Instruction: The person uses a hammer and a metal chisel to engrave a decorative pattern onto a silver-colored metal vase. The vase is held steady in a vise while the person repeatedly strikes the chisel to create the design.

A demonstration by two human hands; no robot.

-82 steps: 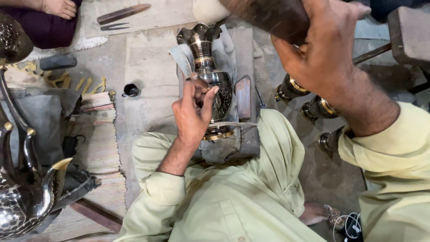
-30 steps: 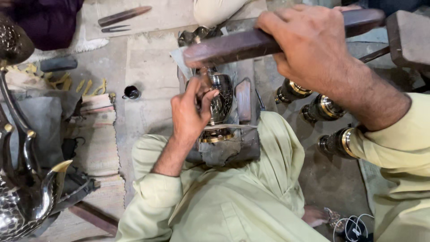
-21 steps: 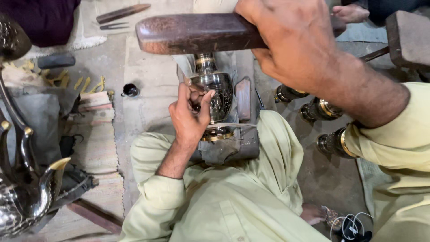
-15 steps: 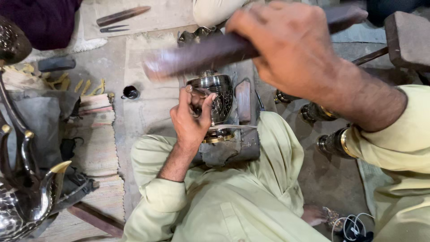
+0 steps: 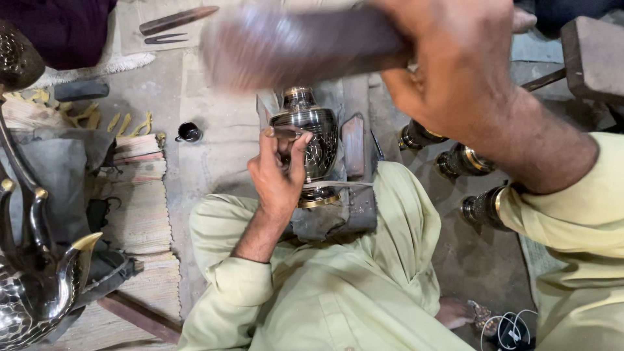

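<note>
Holding a thin metal tool [image 5: 281,132] pinched against the shiny engraved metal vase [image 5: 311,140], the left hand [image 5: 278,175] sits just below the right hand [image 5: 455,68], which grips a blurred wooden mallet [image 5: 292,45] tight.

A floor-level metal workshop: engraved brass vases [image 5: 465,159], chisels [image 5: 177,19], wooden mallet [image 5: 292,45].

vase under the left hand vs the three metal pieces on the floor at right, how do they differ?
The engraved vase lies propped on a grey block, gripped by the left hand with a thin tool at its surface; the three metal pieces lie loose on the floor, untouched. The vase shows a broad patterned belly; the pieces look smaller and narrower. The right hand swings a blurred wooden mallet above the vase, not the pieces. Both are dark, shiny metal with brassy bands.
</note>
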